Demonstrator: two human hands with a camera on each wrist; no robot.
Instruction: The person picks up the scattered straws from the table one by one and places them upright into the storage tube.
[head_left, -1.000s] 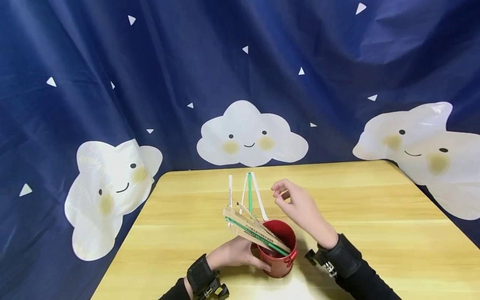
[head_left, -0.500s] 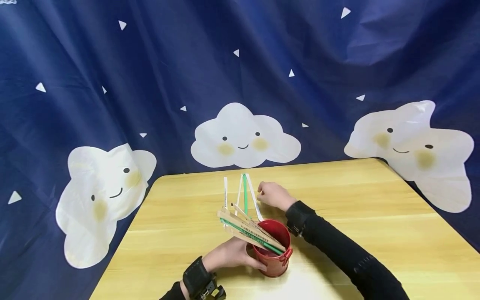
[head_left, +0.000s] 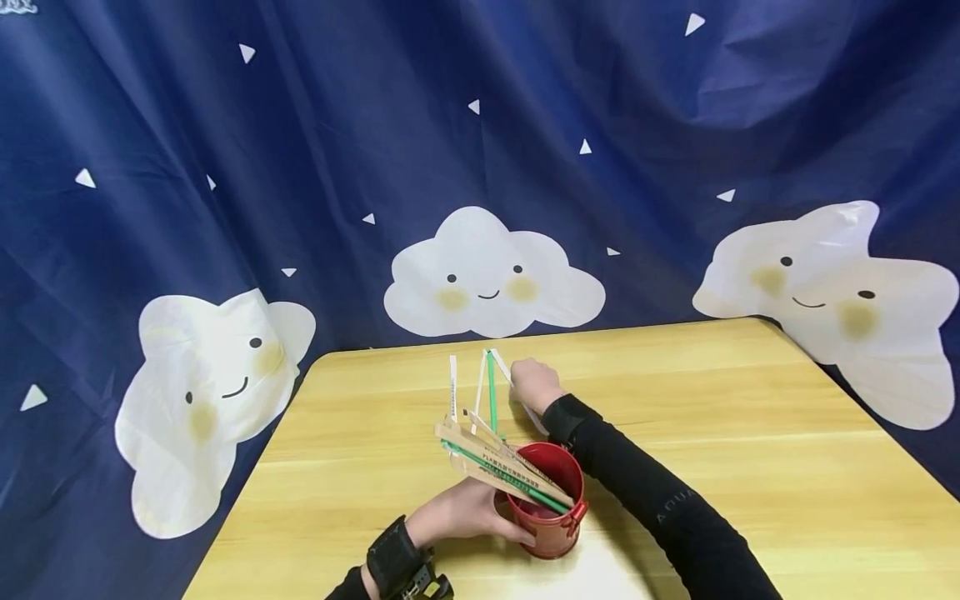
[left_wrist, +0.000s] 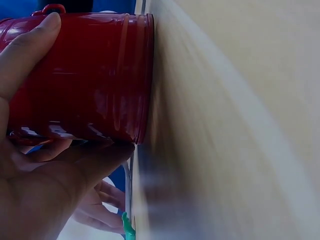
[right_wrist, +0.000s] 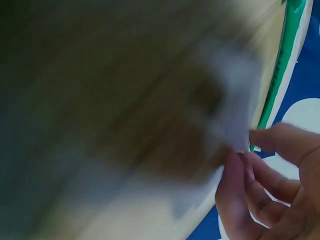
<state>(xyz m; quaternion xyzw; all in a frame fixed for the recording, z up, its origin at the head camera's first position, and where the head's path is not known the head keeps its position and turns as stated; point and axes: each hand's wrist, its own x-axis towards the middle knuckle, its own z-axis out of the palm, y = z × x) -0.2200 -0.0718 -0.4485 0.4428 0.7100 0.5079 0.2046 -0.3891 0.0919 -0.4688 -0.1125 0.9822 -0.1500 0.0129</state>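
Note:
My left hand (head_left: 468,508) grips a small red metal bucket (head_left: 551,533) near the table's front, the thumb on one side and the fingers round the other. Brown paper-wrapped straws (head_left: 498,467) and a green straw (head_left: 551,503) lean out of the bucket to the left. Beyond it, my right hand (head_left: 534,383) pinches a white wrapped straw (head_left: 501,367); in the right wrist view thumb and fingertips meet at its blurred white length (right_wrist: 239,107). Left of that hand, another green straw (head_left: 492,392) and two white straws (head_left: 453,387) lie on the table.
The wooden table (head_left: 712,400) reaches back to a dark blue curtain (head_left: 337,125) printed with smiling white clouds (head_left: 491,283). My right forearm (head_left: 660,500) passes close by the bucket's right side.
My right hand has moved forward and left to the rightmost white straw and now pinches it; that straw's near end has swung to the right. The left hand keeps its grip on the bucket.

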